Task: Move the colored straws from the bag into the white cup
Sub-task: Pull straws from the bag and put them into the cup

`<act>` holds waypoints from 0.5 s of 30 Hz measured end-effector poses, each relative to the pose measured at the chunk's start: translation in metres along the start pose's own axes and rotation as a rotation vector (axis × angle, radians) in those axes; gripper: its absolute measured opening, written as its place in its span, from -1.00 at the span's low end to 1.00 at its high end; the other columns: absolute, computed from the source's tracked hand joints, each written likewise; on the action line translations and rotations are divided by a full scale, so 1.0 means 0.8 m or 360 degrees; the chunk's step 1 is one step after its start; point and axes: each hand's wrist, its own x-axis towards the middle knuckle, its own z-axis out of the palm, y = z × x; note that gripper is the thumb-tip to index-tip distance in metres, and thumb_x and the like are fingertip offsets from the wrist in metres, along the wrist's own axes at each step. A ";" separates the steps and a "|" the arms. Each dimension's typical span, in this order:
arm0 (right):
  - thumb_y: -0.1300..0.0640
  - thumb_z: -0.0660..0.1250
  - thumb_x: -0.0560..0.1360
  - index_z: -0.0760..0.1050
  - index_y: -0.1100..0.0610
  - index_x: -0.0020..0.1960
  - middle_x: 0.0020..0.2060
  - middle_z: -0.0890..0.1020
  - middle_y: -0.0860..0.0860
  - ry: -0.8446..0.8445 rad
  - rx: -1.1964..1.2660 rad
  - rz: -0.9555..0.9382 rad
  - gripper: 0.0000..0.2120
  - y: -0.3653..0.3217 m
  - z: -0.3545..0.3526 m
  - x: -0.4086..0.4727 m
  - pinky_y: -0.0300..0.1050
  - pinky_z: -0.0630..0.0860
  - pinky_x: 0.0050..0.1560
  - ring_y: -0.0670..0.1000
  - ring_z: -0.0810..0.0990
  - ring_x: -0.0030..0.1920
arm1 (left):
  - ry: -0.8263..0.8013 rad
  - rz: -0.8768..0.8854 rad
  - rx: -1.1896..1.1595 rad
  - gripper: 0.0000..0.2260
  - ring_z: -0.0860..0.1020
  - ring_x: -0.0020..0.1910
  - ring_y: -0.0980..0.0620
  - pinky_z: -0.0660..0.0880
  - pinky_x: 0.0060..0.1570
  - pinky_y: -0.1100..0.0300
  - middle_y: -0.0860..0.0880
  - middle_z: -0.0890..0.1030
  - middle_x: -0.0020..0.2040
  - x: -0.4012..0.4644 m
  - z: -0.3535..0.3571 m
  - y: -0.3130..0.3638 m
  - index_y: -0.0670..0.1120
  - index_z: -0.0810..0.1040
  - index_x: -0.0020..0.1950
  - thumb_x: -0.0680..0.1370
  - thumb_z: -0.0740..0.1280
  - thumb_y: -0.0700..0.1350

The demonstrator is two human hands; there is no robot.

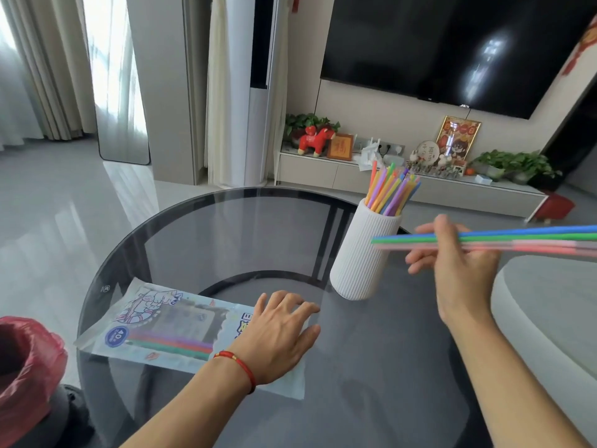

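Observation:
A printed plastic straw bag (168, 324) lies flat on the round dark glass table (226, 227), with a few purple, red and green straws still inside. My left hand (277, 337) presses flat on the bag's right end, fingers spread. A ribbed white cup (365, 253) stands to the right of the bag, holding several colored straws (387, 189) that fan upward. My right hand (458, 263) hovers just right of the cup, gripping a small bunch of blue, green and pink straws (523, 239) held level, their tips pointing left across the cup's side.
A bin lined with a red bag (26, 367) sits at the lower left beside the table. A white rounded seat (549, 312) is at the right. A low TV cabinet (403, 179) with ornaments and plants stands behind, under a wall-mounted television (452, 43).

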 end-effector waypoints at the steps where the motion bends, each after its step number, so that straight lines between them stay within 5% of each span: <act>1: -0.01 0.33 0.67 0.71 0.03 -0.22 -0.41 0.73 0.05 0.0071 0.0065 -0.0041 -0.66 -0.011 0.003 0.011 -0.18 0.57 -0.54 0.02 0.66 -0.53 | 0.0007 0.0003 -0.0012 -0.60 0.29 0.37 0.01 0.21 0.41 -0.02 0.07 0.40 0.36 -0.001 0.000 0.001 0.14 0.32 0.41 0.64 -0.03 0.21; 5: -0.06 0.36 0.64 0.69 -0.04 -0.25 -0.37 0.75 0.02 0.0182 0.0106 -0.0147 -0.68 -0.041 0.020 0.050 -0.17 0.60 -0.53 0.06 0.69 -0.50 | 0.0027 -0.0025 -0.0068 -0.63 0.24 0.42 -0.03 0.17 0.46 -0.02 0.01 0.29 0.46 -0.003 -0.002 0.002 0.14 0.31 0.42 0.65 0.02 0.19; 13: -0.08 0.29 0.65 0.66 0.13 -0.25 -0.51 0.64 0.04 -0.0122 -0.0843 -0.0384 -0.58 -0.024 0.046 0.075 -0.03 0.64 -0.38 -0.02 0.64 -0.52 | -0.0052 -0.0072 -0.0099 -0.65 0.17 0.50 -0.07 0.12 0.53 -0.13 -0.01 0.15 0.55 -0.002 -0.008 0.003 0.18 0.28 0.40 0.65 0.01 0.21; 15: -0.08 0.27 0.66 0.65 0.27 -0.27 -0.49 0.64 0.13 -0.0172 -0.1063 -0.0469 -0.49 -0.029 0.054 0.080 0.06 0.60 -0.30 0.13 0.65 -0.43 | -0.0074 -0.0075 -0.0094 -0.65 0.16 0.51 -0.07 0.12 0.53 -0.14 0.00 0.14 0.56 -0.003 -0.008 0.004 0.19 0.27 0.40 0.65 0.00 0.21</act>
